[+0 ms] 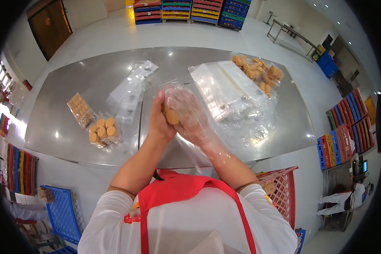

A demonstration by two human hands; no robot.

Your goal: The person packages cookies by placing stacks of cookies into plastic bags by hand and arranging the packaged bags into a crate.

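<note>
Over the near middle of the steel table (156, 154), both hands are closed together around a few round tan biscuits (172, 116). My left hand (160, 122) grips them from the left side. Clear plastic covers my right hand (190, 114), which presses from the right; loose film trails down toward that wrist. The fingers partly hide the biscuits, so their number is unclear. To the left sits a clear pack of round biscuits (101, 132), with a flatter pack of small tan pieces (79, 108) behind it.
Flat clear bags (133, 82) lie behind my left hand, and a larger bag stack (224, 86) lies to the right. Bagged biscuits (254, 70) sit at the back right. A red crate (283, 190) and a blue crate (62, 211) flank me below the table.
</note>
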